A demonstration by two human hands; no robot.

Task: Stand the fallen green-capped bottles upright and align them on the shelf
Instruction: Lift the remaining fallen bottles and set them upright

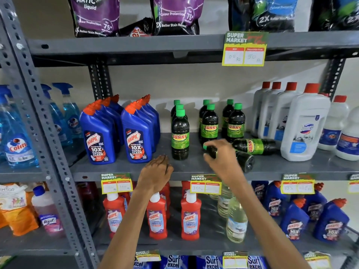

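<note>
Dark green-capped Sunny bottles stand in three rows on the grey middle shelf (120, 168); the front one of the left row (180, 135) stands nearest me. Two bottles lie on their sides at the right. The nearer fallen bottle (245, 161) has its cap pointing left, and my right hand (221, 152) is closed around its neck. The farther fallen bottle (254, 145) lies behind it, label up, untouched. My left hand (157, 171) rests on the shelf's front edge, fingers loosely curled, holding nothing.
Blue Harpic bottles (136, 136) stand left of the Sunny rows, white red-capped jugs (305, 125) on the right. Price tags (206, 184) hang from the shelf edge. A grey upright post (38, 113) divides the left bay. Red Harpic bottles fill the shelf below.
</note>
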